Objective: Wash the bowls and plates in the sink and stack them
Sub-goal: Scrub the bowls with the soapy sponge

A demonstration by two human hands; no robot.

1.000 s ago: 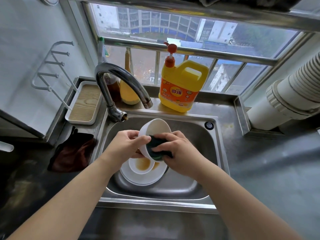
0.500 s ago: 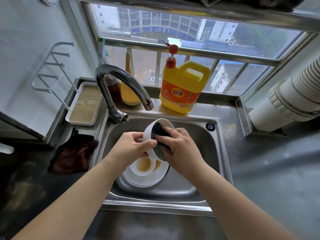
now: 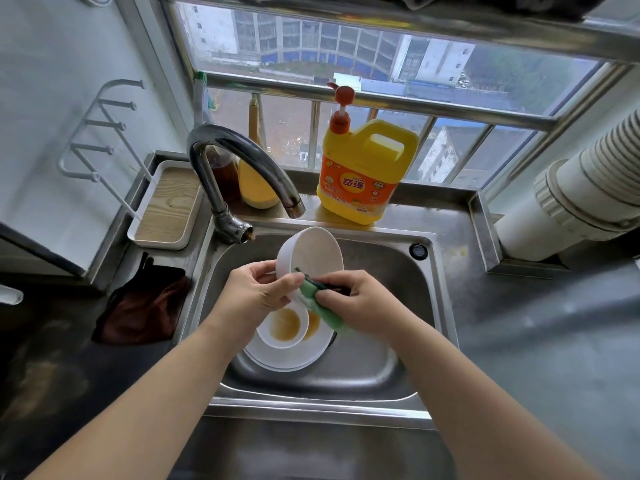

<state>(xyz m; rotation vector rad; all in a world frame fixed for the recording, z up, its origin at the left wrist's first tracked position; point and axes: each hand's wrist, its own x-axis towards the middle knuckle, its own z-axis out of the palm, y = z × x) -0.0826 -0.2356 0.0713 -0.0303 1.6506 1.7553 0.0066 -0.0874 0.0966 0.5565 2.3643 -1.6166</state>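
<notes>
gleaming steel sink [image 3: 440, 306] beneath window [image 3: 346, 57]

Both forearms reach fwd, converging at centre. L hand [image 3: 258, 296]: thumb and fingers curled, pinching rim of white bowl [image 3: 309, 257], bowl tilted on edge. R hand [image 3: 360, 304]: fingers curled in firm grip on green sponge [image 3: 317, 299], pressed vs bowl's lower rim. Hands nearly touching.
</notes>
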